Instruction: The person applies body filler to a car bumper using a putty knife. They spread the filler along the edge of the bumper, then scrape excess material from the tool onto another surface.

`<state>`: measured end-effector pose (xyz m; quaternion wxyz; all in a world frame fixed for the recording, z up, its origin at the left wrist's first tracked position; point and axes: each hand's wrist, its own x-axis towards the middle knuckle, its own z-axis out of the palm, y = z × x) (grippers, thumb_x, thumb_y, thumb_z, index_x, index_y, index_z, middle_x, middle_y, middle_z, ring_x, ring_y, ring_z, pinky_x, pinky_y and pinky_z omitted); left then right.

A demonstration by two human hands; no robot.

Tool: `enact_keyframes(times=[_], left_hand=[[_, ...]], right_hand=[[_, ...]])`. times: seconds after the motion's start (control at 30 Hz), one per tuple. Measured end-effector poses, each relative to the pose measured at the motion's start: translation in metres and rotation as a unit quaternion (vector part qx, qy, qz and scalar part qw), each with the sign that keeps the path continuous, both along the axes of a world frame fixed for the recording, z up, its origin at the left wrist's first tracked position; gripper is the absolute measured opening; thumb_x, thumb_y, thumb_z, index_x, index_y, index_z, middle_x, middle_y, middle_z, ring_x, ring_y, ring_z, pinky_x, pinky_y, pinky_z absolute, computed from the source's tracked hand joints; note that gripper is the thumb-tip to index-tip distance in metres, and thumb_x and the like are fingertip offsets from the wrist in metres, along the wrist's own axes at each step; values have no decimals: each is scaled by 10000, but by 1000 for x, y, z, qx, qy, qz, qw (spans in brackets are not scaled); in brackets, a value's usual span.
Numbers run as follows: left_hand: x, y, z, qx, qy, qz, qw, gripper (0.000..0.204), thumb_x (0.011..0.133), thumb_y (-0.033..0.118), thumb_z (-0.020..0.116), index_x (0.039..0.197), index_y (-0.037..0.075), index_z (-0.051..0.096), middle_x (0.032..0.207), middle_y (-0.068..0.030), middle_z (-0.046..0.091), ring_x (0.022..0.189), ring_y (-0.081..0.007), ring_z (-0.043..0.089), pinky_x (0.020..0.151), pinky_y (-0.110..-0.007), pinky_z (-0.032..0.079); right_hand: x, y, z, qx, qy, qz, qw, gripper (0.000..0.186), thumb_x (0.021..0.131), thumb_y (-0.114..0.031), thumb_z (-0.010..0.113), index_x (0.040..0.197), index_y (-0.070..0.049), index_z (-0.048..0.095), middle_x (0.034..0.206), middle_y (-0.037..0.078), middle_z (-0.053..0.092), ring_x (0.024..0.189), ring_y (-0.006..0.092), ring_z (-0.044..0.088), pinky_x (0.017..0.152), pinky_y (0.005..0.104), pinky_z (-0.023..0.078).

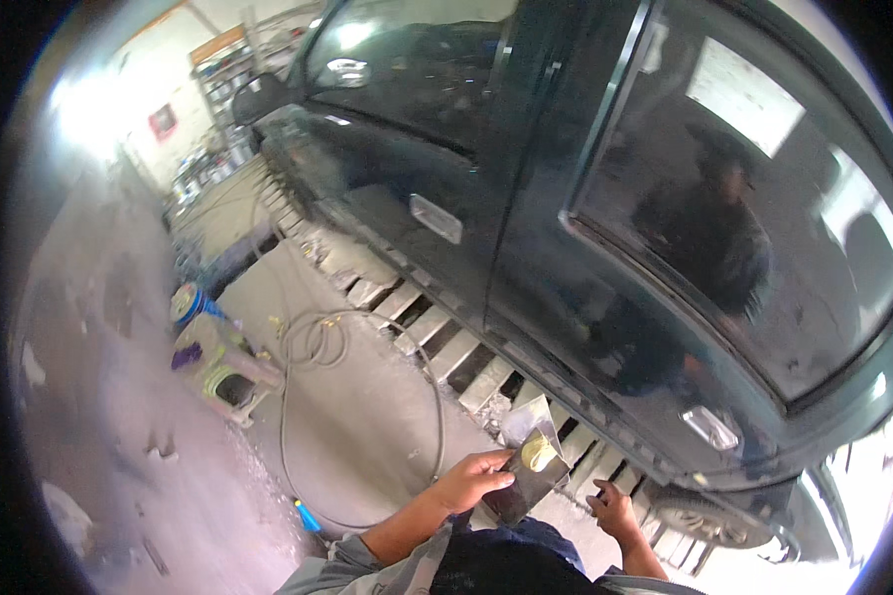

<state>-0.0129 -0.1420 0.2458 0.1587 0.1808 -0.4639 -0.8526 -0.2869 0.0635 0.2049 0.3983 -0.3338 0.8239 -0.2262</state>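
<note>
- Holding a dark flat board (518, 500) in the left hand (474, 483), clamping the grip on its left edge with the thumb lying above; cannot tell how the hidden fingers are bearing underneath.
- Carrying a small yellow lump (538, 453) on the board's upper face, toward its far end.
- Positioning board and lump low in front of the body, between both hands, at lower middle of view.
- Noting a pale flat piece (524, 421) just beyond the board; cannot tell whether touching.
- Hovering with the right hand (617, 513) to the right of the board, well short of the lump, curling the fingers; cannot tell whether this grip is closing on anything.
- Facing the side of a dark car (585, 297), tilting across the view.
- Seeing a person's reflection (714, 213) in the rear side window.
- Observing a row of pale slabs (453, 354) along the car's lower edge, with dark gaps between.
- Finding a looped hose (437, 387) on the floor (367, 436), left of the slabs.
- Recording farther left a blue can (187, 302) beside a stained stand (226, 369), and nearer the body a blue tubular piece (308, 516).
</note>
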Motion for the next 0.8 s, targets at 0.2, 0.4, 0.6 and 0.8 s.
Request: enact_keyframes(times=[0.2, 0.4, 0.6, 0.8], left_hand=[[-26, 6, 23, 59, 11, -119, 991, 374, 918, 88, 596, 1267, -38, 561, 1117, -43, 636, 979, -120, 582, 874, -282, 460], [-84, 72, 59, 70, -11, -224, 972, 377, 887, -24, 561, 1264, -37, 562, 1140, -72, 644, 1018, -160, 612, 884, -286, 482], [-155, 197, 70, 66, 9, -398, 915, 432, 903, -23, 563, 1331, -35, 512, 1268, -91, 599, 1152, -167, 562, 994, -307, 432], [-202, 337, 67, 55, 57, -351, 933, 426, 892, -63, 536, 1304, 47, 543, 1238, -92, 620, 1121, -195, 597, 1005, -337, 450]], right_hand=[[38, 42, 8, -237, 145, -111, 954, 359, 869, -139, 659, 1217, -75, 601, 612, 67, 473, 567, 130, 478, 528, 332, 407], [47, 92, 96, -460, -268, -284, 797, 543, 941, -203, 637, 1417, -66, 414, 1165, 87, 615, 977, 150, 591, 758, 299, 517], [36, 217, 99, -537, -188, -336, 751, 586, 881, -69, 685, 1409, -92, 434, 1127, 39, 595, 1035, 124, 558, 861, 279, 479], [37, 394, 96, -582, -31, -524, 621, 677, 831, -85, 661, 1447, -57, 382, 1203, 109, 548, 1073, 184, 548, 941, 298, 436]])
